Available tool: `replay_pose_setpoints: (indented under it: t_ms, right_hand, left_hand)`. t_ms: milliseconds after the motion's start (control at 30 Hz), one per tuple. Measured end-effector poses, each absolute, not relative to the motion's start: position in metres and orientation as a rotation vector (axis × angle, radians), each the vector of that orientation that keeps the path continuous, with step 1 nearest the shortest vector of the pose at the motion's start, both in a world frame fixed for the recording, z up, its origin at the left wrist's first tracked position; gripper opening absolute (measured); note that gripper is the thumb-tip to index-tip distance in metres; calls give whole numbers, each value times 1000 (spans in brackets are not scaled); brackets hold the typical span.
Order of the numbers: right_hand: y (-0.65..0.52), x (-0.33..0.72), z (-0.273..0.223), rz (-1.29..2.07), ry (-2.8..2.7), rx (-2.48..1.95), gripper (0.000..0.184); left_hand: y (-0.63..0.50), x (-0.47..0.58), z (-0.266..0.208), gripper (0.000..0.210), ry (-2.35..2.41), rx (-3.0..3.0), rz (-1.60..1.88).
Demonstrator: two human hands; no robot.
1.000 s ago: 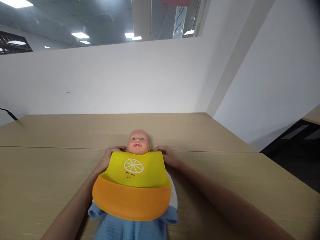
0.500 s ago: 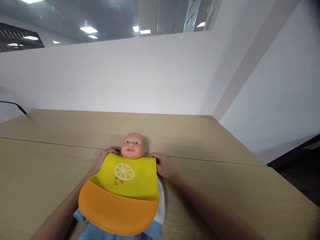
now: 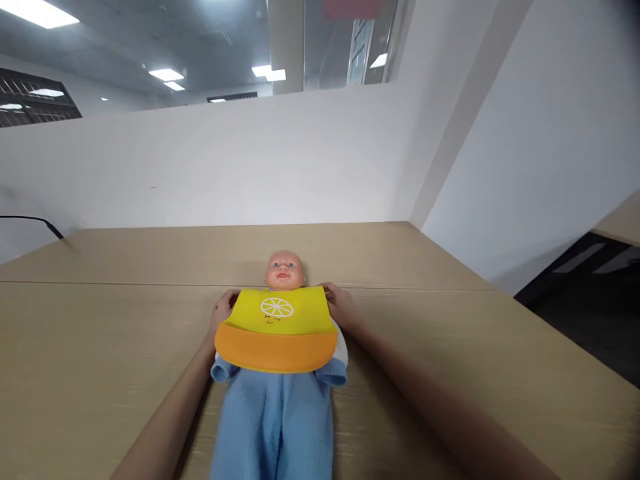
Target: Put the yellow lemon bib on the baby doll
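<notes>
A baby doll [image 3: 284, 270] lies on its back on the wooden table, head toward the wall. It wears blue trousers [image 3: 273, 420] and a white top with blue cuffs. Over its chest lies a yellow bib [image 3: 285, 319] with a white citrus slice and an orange pocket [image 3: 276, 350]. My left hand [image 3: 223, 310] is closed at the bib's upper left edge, fingertips partly behind it. At the upper right corner of the bib my right hand [image 3: 341, 307] grips the edge, its fingers curled. The bib's neck ends are hidden.
The table [image 3: 125, 333] has a seam across it and meets a white wall [image 3: 240, 160] with a window above. A black cable [image 3: 53, 229] runs at the far left. Beyond the right edge is a dark gap [image 3: 590, 300].
The bib's orange pocket has dropped lower and flatter against the doll, so its trousers and cuffs show more. Both hands stay at the bib's upper edges. The camera view has shifted.
</notes>
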State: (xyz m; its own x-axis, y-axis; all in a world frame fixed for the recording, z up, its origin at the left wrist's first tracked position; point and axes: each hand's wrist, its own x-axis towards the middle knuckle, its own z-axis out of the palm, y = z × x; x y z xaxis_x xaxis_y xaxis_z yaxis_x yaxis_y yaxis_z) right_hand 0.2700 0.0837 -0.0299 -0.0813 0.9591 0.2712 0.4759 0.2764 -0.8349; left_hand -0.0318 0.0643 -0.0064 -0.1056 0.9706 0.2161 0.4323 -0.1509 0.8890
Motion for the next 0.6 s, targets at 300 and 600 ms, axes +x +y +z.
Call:
replay_pose_setpoints:
  t_ms: [300,600]
  right_hand:
    - [5,270,-29,714,-1470,-1415,23]
    - [-5,279,-32,779,-1519,-1334,30]
  left_hand:
    - [-43,-43,-4,27,1562,1560,1227]
    - [-206,-21,-3,42,1291,2228,1421]
